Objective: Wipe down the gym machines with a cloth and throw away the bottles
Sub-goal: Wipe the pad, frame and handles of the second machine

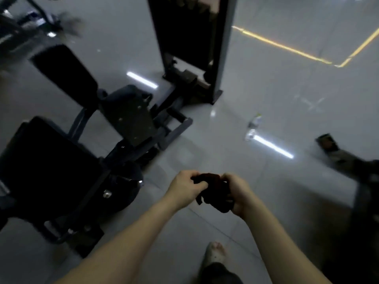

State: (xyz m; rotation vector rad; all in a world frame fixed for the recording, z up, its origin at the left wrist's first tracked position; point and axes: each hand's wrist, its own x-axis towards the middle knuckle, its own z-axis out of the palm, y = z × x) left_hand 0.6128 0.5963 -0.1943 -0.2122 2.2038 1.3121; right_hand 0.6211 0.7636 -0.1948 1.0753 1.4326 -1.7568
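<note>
A dark crumpled cloth [213,193] hangs between both hands in front of me. My left hand [185,189] grips its left side and my right hand [239,193] grips its right side, fingers curled round the fabric. A black padded gym machine [67,152] with seat and back pads stands to my left. Its weight stack tower [190,37] rises behind it. On the floor ahead to the right lie clear plastic bottles [253,127], blurred.
Grey tiled floor [287,89] with yellow lines at the far right and bright light reflections. Part of another machine's base [338,154] juts in from the right. My foot [215,255] shows at the bottom. More equipment sits at the far left.
</note>
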